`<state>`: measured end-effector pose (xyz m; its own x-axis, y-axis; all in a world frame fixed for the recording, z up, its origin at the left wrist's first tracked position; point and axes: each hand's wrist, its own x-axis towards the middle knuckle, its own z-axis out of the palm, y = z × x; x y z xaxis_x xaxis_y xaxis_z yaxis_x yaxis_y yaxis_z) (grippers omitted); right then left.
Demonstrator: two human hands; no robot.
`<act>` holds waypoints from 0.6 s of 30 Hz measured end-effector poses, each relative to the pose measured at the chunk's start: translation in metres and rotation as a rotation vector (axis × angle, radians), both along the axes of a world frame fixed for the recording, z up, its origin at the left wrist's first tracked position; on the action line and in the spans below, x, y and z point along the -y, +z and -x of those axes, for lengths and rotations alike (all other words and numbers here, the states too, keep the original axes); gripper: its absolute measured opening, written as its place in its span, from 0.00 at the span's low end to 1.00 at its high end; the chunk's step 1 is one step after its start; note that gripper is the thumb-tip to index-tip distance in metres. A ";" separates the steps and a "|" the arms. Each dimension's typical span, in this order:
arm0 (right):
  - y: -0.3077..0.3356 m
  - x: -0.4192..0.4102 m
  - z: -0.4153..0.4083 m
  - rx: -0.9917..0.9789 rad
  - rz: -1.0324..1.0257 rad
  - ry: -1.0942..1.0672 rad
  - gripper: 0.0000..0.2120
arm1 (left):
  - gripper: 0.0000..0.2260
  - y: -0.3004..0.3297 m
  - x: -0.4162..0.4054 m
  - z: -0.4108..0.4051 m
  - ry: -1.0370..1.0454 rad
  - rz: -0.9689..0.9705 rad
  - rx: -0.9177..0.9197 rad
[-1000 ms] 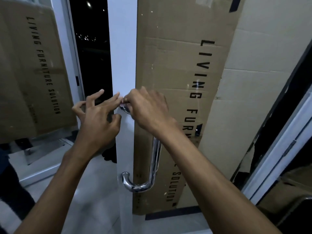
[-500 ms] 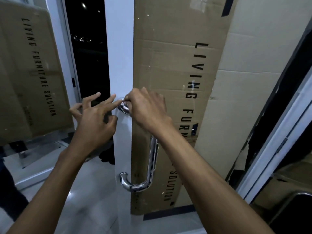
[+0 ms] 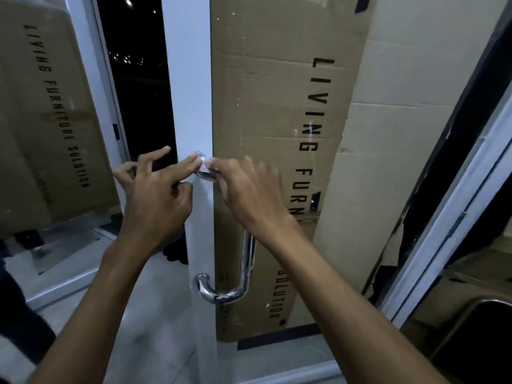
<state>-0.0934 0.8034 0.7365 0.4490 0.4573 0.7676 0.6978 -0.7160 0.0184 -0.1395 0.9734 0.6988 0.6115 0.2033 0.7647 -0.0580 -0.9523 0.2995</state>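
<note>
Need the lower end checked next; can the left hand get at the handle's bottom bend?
Probably yes: the bottom bend hangs bare, nothing before it, and the left hand sits just above.

Dim, cool indoor light; the curved chrome door handle [image 3: 243, 284] shows bright glare, fingertips are slightly motion-blurred, straight lines bow at the edges, and corners darken.

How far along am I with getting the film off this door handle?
Done: the chrome door handle looks bare along its shaft and lower bend. In hand: the right hand pinches a whitish film scrap at the top mount, left hand touching it. Left: pulling that scrap free.
</note>
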 end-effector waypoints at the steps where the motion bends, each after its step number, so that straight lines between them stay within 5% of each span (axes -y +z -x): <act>1: -0.005 0.008 -0.001 -0.008 -0.044 -0.005 0.14 | 0.24 0.001 0.004 0.000 -0.019 -0.010 0.001; 18: -0.057 0.038 -0.012 -0.374 -0.535 0.006 0.15 | 0.22 0.012 0.048 -0.015 -0.038 -0.227 -0.072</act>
